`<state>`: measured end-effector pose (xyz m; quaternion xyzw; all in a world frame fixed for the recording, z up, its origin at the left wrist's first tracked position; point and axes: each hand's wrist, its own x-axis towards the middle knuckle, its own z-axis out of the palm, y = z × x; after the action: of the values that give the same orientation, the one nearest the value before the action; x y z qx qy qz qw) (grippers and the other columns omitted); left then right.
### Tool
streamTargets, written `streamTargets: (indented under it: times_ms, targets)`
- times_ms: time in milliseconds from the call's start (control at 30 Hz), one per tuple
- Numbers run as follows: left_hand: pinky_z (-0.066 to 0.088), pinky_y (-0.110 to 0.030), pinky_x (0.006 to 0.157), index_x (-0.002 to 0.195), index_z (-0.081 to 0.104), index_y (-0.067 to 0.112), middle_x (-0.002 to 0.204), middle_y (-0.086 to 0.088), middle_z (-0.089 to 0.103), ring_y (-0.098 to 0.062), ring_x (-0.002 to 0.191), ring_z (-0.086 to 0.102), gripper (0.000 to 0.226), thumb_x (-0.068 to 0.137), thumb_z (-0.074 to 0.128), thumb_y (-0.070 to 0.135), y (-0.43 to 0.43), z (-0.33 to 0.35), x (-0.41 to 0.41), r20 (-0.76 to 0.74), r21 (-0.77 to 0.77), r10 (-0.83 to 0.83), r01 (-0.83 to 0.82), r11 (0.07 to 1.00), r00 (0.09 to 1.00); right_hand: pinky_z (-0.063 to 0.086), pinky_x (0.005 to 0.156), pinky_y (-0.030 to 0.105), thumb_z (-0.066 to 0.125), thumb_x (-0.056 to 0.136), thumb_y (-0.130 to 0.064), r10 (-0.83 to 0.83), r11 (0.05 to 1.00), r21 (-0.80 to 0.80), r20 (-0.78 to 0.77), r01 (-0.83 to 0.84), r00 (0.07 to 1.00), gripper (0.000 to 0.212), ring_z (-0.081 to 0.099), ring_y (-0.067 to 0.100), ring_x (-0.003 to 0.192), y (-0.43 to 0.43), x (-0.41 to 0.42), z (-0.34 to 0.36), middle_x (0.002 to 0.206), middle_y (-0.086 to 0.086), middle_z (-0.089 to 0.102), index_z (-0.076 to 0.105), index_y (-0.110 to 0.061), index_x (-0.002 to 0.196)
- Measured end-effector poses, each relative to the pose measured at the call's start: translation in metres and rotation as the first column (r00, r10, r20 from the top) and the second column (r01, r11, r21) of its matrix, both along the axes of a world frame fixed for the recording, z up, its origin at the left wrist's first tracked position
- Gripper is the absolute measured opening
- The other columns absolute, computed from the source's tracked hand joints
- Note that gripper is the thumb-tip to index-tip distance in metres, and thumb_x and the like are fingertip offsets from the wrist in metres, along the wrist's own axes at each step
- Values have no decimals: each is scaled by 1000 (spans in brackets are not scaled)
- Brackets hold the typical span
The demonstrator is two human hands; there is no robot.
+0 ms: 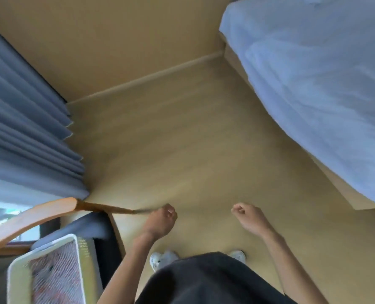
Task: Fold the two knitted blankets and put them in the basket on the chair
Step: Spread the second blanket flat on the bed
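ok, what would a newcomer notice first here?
Two bare hands, left and right, held out over the floor, fingers curled, holding nothing visible. At lower left, a white basket on the chair has a knitted blanket in it. A white bed fills the right side.

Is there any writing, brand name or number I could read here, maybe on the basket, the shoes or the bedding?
None. The basket, shoes, bed cover and curtain show no lettering, and the picture is motion-blurred, so any small print would be lost.
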<state>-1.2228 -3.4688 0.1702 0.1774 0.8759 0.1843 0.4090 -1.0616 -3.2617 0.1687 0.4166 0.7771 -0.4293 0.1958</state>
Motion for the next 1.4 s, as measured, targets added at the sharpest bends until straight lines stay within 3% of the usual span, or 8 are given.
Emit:
streamTargets:
  times_ms: [200, 333, 433, 600, 767, 1000, 1267, 1400]
  targets:
    - [35, -21, 78, 117, 58, 15, 120, -4, 62, -20, 102, 55, 27, 97, 43, 25, 133, -5, 78, 56, -8, -218, 219, 976, 974, 41, 62, 26, 46, 92, -28, -281, 960, 0, 23, 281, 959, 21, 58, 15, 80, 96, 132, -1, 93, 0, 64, 63, -17, 99]
    - [37, -23, 81, 111, 58, 19, 119, -3, 62, -17, 98, 54, 23, 96, 42, 26, 202, -9, 122, 116, -41, -361, 368, 929, 925, 47, 75, 35, 44, 92, -28, -429, 903, -9, 52, 430, 902, 27, 60, 23, 87, 128, 196, -9, 92, 9, 65, 61, -8, 96]
    - [38, -24, 83, 105, 56, 23, 115, -1, 62, -18, 102, 54, 18, 95, 43, 29, 252, -8, 146, 153, -80, -473, 488, 869, 868, 44, 71, 33, 44, 90, -25, -515, 852, -53, 88, 520, 853, 25, 58, 28, 84, 149, 223, -15, 85, 9, 63, 59, -5, 87]
    - [36, -24, 80, 102, 53, 24, 118, -4, 60, -17, 96, 51, 14, 95, 42, 28, 337, -15, 168, 170, -90, -580, 598, 796, 797, 46, 82, 33, 47, 91, -27, -612, 776, -113, 99, 620, 785, 25, 59, 22, 92, 201, 252, -24, 99, 6, 65, 63, -11, 102]
    - [40, -26, 82, 103, 57, 20, 118, -4, 61, -21, 106, 56, 17, 94, 42, 25, 456, -27, 194, 171, -73, -683, 700, 710, 710, 42, 80, 26, 47, 92, -29, -699, 697, -95, 133, 711, 703, 27, 57, 18, 97, 279, 288, -28, 113, 4, 63, 61, -16, 111]
    - [40, -25, 75, 111, 59, 13, 115, -8, 63, -19, 91, 56, 25, 94, 42, 20, 622, -14, 250, 155, -1, -814, 825, 566, 559, 42, 82, 26, 46, 93, -31, -821, 551, -45, 153, 834, 550, 29, 56, 18, 99, 376, 343, -6, 116, 4, 62, 60, -16, 115]
    - [41, -24, 64, 104, 58, 19, 102, 0, 61, -14, 81, 57, 21, 93, 42, 28, 728, -17, 362, 173, -40, -896, 912, 409, 410, 40, 77, 26, 46, 92, -33, -925, 342, -82, 145, 936, 350, 31, 55, 17, 94, 448, 444, -18, 112, 2, 61, 59, -18, 116]
    - [41, -25, 65, 101, 58, 20, 106, -1, 63, -15, 81, 57, 19, 93, 43, 29, 768, -25, 427, 181, -69, -895, 913, 402, 408, 39, 76, 26, 45, 91, -32, -934, 322, -77, 134, 944, 330, 28, 55, 17, 93, 492, 520, -25, 107, 1, 62, 60, -20, 112]
